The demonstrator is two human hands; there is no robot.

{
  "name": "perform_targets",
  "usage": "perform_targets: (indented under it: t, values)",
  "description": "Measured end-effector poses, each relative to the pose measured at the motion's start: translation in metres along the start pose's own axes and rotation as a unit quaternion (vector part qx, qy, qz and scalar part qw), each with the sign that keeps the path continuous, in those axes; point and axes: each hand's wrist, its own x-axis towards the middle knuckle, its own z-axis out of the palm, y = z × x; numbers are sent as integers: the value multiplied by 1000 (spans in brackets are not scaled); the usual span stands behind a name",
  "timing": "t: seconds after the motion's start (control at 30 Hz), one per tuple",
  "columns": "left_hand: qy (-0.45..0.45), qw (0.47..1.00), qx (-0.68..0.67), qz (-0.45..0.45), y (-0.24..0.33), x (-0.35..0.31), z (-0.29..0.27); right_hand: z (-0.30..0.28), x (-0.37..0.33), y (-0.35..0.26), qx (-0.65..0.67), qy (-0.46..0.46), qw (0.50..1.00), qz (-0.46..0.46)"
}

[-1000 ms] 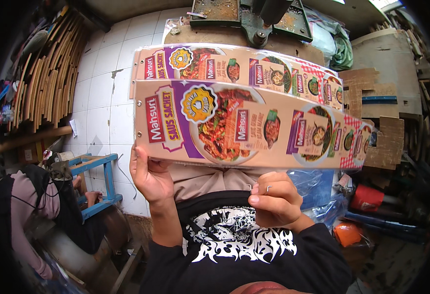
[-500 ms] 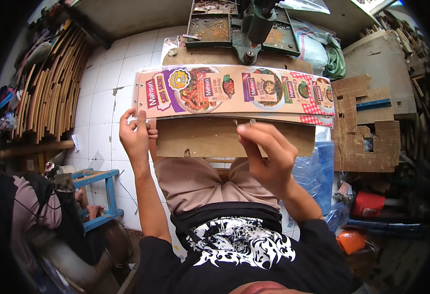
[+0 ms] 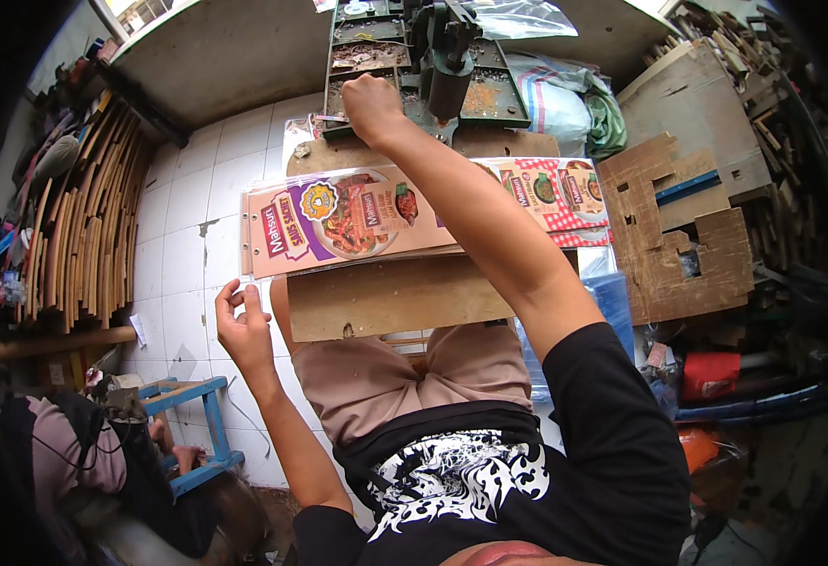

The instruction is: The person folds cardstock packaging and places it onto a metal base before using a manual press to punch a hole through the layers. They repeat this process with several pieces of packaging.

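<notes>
A stack of long, glossy printed food-picture sheets [image 3: 272,236] lies across the wooden board [image 3: 385,297] before me. Small round metal eyelets show at its left end. My left hand [image 3: 247,330] is just below the stack's lower left corner, apart from it, fingers loosely bent and holding nothing. Over the stack reaches my right arm. My right hand [image 3: 372,108] is closed, knuckles up, over the left side of a dark compartment tray [image 3: 338,58]; its fingertips and anything in them are hidden. Right of that hand stands a dark metal hand press [image 3: 449,80].
Cut brown boards [image 3: 678,245] lean at the right, beside white and green sacks [image 3: 560,104]. Many thin wooden strips [image 3: 93,208] stand stacked at the left. A blue frame stool [image 3: 211,424] is at lower left, with another person's foot [image 3: 185,458] beside it.
My right hand has gone from the stack's lower edge up to the compartment tray. My left hand has let go of the stack's corner. The view has shifted, showing more of the press.
</notes>
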Motion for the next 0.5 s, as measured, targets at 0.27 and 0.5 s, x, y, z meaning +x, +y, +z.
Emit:
perform_targets:
  t: [0.27,0.5]
  values:
    - [-1,999,16,50,9,13,16,-7,18,0,-76,30,996,-24]
    - [33,994,81,67,7,23,11,-15,31,-10,-109,-5,994,-27]
